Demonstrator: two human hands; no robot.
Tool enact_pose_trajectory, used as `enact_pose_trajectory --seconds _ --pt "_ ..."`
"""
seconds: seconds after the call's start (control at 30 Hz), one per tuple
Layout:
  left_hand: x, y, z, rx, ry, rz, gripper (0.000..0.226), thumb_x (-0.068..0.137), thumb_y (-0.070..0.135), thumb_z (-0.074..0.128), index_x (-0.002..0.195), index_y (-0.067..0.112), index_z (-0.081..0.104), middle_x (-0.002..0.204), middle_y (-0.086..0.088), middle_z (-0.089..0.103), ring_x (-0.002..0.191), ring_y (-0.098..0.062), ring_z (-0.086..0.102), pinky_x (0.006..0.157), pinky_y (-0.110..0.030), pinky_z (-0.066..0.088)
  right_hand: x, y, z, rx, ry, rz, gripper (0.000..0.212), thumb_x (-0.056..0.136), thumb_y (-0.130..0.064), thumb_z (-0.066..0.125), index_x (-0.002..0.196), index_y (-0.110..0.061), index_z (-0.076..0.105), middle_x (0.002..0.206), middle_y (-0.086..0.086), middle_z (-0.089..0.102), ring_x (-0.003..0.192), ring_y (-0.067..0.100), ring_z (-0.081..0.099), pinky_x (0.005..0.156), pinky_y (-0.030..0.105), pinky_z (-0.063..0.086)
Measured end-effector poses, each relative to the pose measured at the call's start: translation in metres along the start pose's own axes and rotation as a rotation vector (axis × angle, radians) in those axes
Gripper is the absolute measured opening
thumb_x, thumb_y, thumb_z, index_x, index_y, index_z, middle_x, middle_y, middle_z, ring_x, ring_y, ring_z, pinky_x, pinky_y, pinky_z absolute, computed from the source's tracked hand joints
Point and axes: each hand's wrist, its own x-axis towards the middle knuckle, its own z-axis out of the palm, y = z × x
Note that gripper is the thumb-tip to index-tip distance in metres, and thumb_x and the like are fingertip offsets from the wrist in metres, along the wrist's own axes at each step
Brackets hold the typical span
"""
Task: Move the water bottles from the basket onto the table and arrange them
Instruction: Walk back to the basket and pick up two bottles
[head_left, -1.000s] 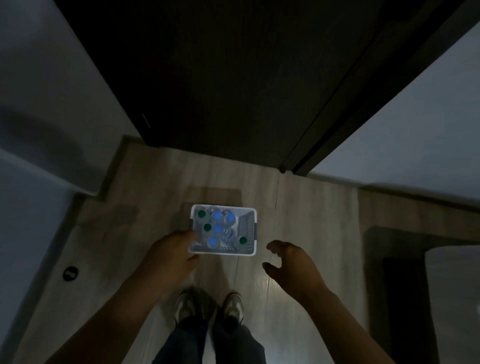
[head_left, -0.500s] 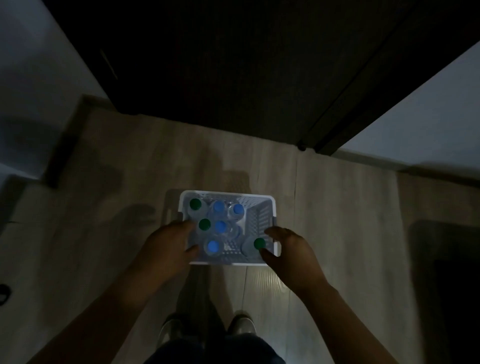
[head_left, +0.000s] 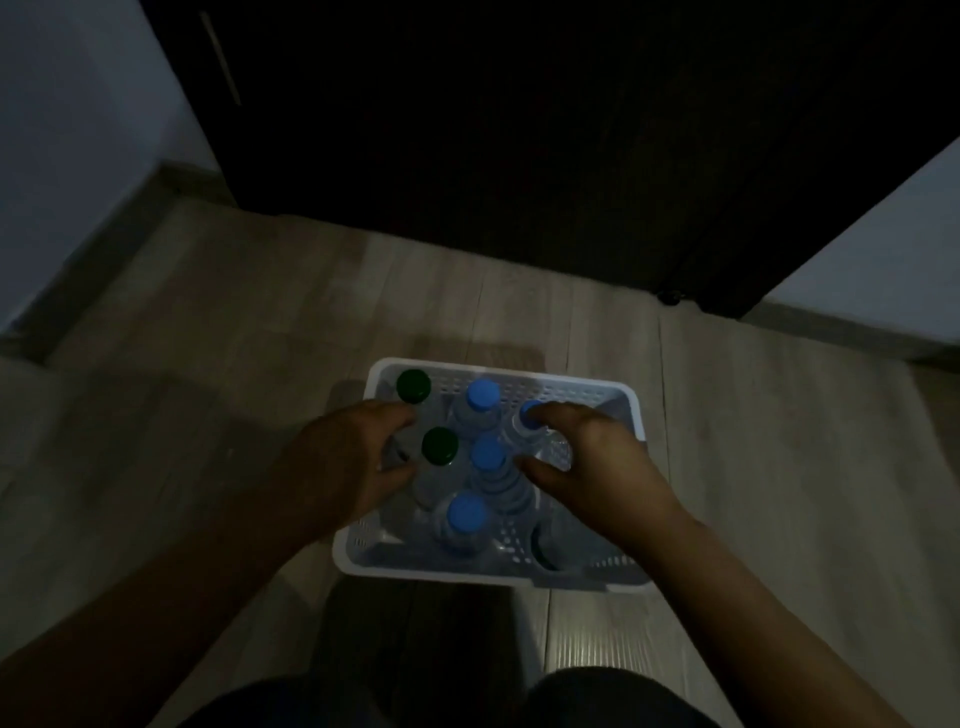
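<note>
A pale wooden floor (head_left: 208, 415) carries the white perforated basket (head_left: 493, 574), which stands just ahead of the person's knees. The water bottles (head_left: 466, 514) stand upright inside it, crowded toward its left and middle. The left hand (head_left: 343, 462) reaches over the basket's left wall, its fingers (head_left: 402, 413) and thumb curved either side of a green-capped bottle (head_left: 440, 445); in the dim light I cannot tell whether they press it. The right hand (head_left: 602, 462) lies over the basket's right half, its fingers curled onto the top of a blue-capped bottle (head_left: 525, 418) with the thumb against its shoulder, gripping it.
</note>
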Motion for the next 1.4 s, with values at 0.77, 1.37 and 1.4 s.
enact_pose_trajectory --seconds 0.77,1.37,1.4 --pt "0.014 -0.013 0.037 -0.034 0.068 0.038 0.032 0.084 0.028 0.067 0.113 0.018 0.059 0.113 0.002 0.062 0.1 -0.011 0.055 0.084 -0.026 0.044 0.009 0.009 0.042 0.012 0.057 -0.187 0.037 0.083 -0.026 0.07 0.118 -0.02 0.061 0.118 -0.002 0.064 0.107 0.013 0.058 0.092 0.035 0.048" --pt "0.019 -0.016 0.079 -0.446 0.348 0.021 0.012 0.078 0.034 0.072 0.081 0.029 0.061 0.083 0.02 0.054 0.08 0.005 0.054 0.069 -0.005 0.041 -0.002 0.031 0.038 0.15 0.179 -0.055 0.035 0.082 -0.03 0.072 0.115 -0.023 0.064 0.111 -0.01 0.067 0.098 0.003 0.06 0.086 0.026 0.052" --pt "0.018 -0.017 0.079 -0.449 0.349 0.03 0.012 0.079 0.034 0.071 0.08 0.028 0.061 0.082 0.02 0.053 0.08 0.005 0.053 0.069 -0.004 0.04 -0.002 0.031 0.038 0.145 0.188 -0.057 0.035 0.082 -0.03 0.072 0.115 -0.023 0.064 0.11 -0.009 0.068 0.097 0.003 0.061 0.085 0.026 0.053"
